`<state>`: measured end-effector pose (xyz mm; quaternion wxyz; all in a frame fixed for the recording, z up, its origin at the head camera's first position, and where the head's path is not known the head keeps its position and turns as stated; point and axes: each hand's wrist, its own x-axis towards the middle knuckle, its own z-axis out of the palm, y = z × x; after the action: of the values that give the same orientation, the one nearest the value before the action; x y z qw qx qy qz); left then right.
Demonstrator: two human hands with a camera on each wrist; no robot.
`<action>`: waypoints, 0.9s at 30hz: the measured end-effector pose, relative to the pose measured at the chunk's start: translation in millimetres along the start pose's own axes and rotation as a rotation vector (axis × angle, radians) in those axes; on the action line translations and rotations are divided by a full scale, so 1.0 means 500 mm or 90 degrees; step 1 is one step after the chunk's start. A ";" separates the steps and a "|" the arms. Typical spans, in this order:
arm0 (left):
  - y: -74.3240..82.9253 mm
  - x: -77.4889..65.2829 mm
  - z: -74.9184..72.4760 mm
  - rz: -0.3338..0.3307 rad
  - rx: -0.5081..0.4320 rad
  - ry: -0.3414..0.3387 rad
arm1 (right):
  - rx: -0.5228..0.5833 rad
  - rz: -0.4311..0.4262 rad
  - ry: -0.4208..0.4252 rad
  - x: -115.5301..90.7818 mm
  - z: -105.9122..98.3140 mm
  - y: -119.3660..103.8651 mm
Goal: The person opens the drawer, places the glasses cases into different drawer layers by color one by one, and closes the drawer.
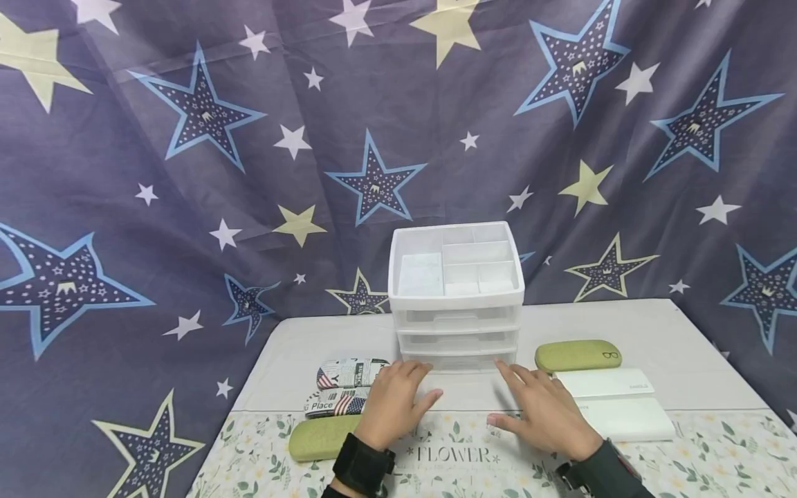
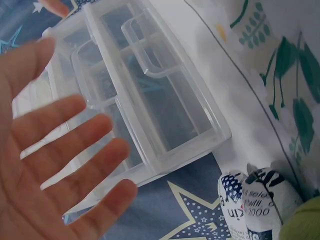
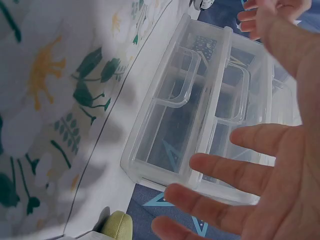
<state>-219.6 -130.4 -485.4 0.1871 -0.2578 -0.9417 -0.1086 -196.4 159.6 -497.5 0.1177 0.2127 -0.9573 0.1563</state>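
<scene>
A white drawer organizer (image 1: 457, 301) stands at the back middle of the table, with a divided top tray and clear drawers below. My left hand (image 1: 398, 401) is in front of its lower left side, fingers spread and holding nothing. On the other side, my right hand (image 1: 544, 411) reaches toward the lower right corner, its fingers also apart with nothing in them. In the left wrist view, the clear drawers (image 2: 165, 95) lie beyond the fingers. The right wrist view shows the drawer fronts (image 3: 172, 115) past the right fingertips; the drawers look empty.
Left of the organizer lie two newsprint-patterned cases (image 1: 351, 373) and a green case (image 1: 320, 438). On the right are another green glasses case (image 1: 578, 355) and white cases (image 1: 623, 418). A flowered cloth (image 1: 461, 477) covers the table's front; a star-patterned curtain (image 1: 311, 180) hangs behind.
</scene>
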 end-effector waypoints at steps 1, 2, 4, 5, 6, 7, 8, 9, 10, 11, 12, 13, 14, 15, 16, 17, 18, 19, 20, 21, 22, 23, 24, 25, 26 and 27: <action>-0.001 0.001 -0.002 -0.007 0.000 0.018 | -0.001 -0.001 0.005 0.001 0.000 -0.001; -0.002 0.001 -0.004 -0.016 -0.002 0.035 | -0.002 -0.002 0.011 0.001 0.000 -0.001; -0.003 0.003 -0.007 -0.030 -0.003 0.066 | -0.005 0.001 0.020 0.003 -0.001 -0.002; -0.004 0.005 -0.008 -0.037 -0.004 0.078 | -0.006 0.005 0.023 0.003 -0.002 -0.002; -0.004 0.006 -0.009 -0.041 -0.007 0.094 | -0.006 0.009 0.025 0.003 -0.004 -0.001; -0.005 0.008 -0.010 -0.043 -0.012 0.111 | -0.007 0.012 0.027 0.004 -0.005 0.000; -0.007 0.011 -0.011 -0.045 -0.020 0.130 | -0.007 0.014 0.030 0.004 -0.006 0.001; -0.008 0.013 -0.012 -0.045 -0.031 0.150 | -0.003 0.014 0.032 0.004 -0.008 0.003; -0.010 0.015 -0.013 -0.045 -0.044 0.168 | 0.001 0.011 0.034 0.005 -0.010 0.004; -0.013 0.017 -0.013 -0.044 -0.059 0.187 | 0.007 0.007 0.036 0.005 -0.012 0.005; -0.016 0.019 -0.014 -0.041 -0.074 0.205 | 0.010 0.002 0.036 0.006 -0.014 0.006; -0.020 0.020 -0.015 -0.040 -0.089 0.219 | 0.014 -0.003 0.038 0.007 -0.016 0.006; -0.024 0.022 -0.015 -0.040 -0.102 0.233 | 0.019 -0.008 0.036 0.008 -0.018 0.007; -0.027 0.024 -0.015 -0.043 -0.114 0.242 | 0.025 -0.010 0.035 0.009 -0.021 0.007; -0.030 0.025 -0.015 -0.048 -0.124 0.249 | 0.030 -0.011 0.033 0.009 -0.024 0.007; -0.033 0.027 -0.015 -0.056 -0.140 0.255 | 0.036 -0.008 0.029 0.010 -0.027 0.007; -0.036 0.028 -0.014 -0.066 -0.156 0.262 | 0.041 -0.007 0.026 0.010 -0.030 0.007; -0.039 0.030 -0.013 -0.076 -0.175 0.270 | 0.047 -0.007 0.025 0.010 -0.033 0.007; -0.041 0.031 -0.011 -0.086 -0.196 0.283 | 0.051 -0.006 0.025 0.011 -0.035 0.008; -0.044 0.033 -0.009 -0.097 -0.223 0.297 | 0.058 -0.006 0.026 0.012 -0.036 0.007; -0.047 0.036 -0.007 -0.107 -0.249 0.315 | 0.059 -0.007 0.030 0.014 -0.037 0.006; -0.049 0.038 -0.006 -0.117 -0.276 0.334 | 0.061 -0.009 0.035 0.017 -0.037 0.005; -0.053 0.040 -0.004 -0.129 -0.301 0.352 | 0.061 -0.011 0.040 0.020 -0.037 0.002; -0.056 0.043 -0.004 -0.141 -0.327 0.369 | 0.063 -0.013 0.047 0.025 -0.037 0.000; -0.059 0.048 -0.004 -0.156 -0.352 0.378 | 0.065 -0.015 0.055 0.029 -0.036 -0.004; -0.061 0.052 -0.006 -0.173 -0.377 0.380 | 0.068 -0.020 0.064 0.034 -0.037 -0.008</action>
<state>-255.5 -145.7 -475.3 0.3528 -0.1316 -0.7999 -0.4673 -206.8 156.5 -474.4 0.1563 0.2254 -0.9370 0.2162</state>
